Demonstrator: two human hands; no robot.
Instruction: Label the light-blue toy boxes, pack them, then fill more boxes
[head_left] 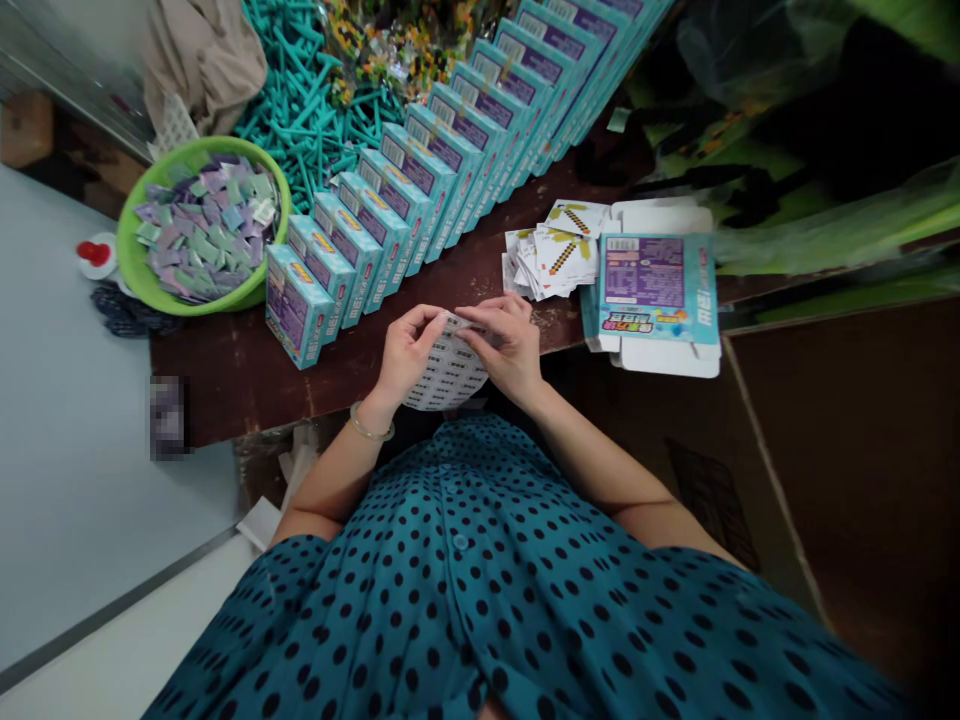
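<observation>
Both hands are on the label sheet (448,375). It sits left of the flat carton stack (658,300) and nearer the body than it, held in the air over the near edge of the table (247,370) rather than lying on it. The left hand (405,350), the one with the bracelet (369,428), pinches the sheet's left edge, thumb on the printed face and fingers curled behind. The right hand (511,345) is the one closer to the carton stack. Its thumb and forefinger are pressed together at the sheet's upper right edge, fingertips (480,325) on the paper. I can't tell whether a single label is lifted under them. The sheet is bowed, with its long axis running roughly from the table edge back toward the body, so the hands face each other across the short axis. Key relation: the pinch point is at the sheet's far end, the end toward the carton stack, and the free end hangs down toward the dress. A loose pile of leaflets (555,260) is just left of the carton stack, touching it. The row of built boxes (420,190) runs diagonally left of the stack and beyond it. The green bowl (142,270) of paper bits (210,225) is well left of the stack, with the teal sticks (300,100) behind the row.
</observation>
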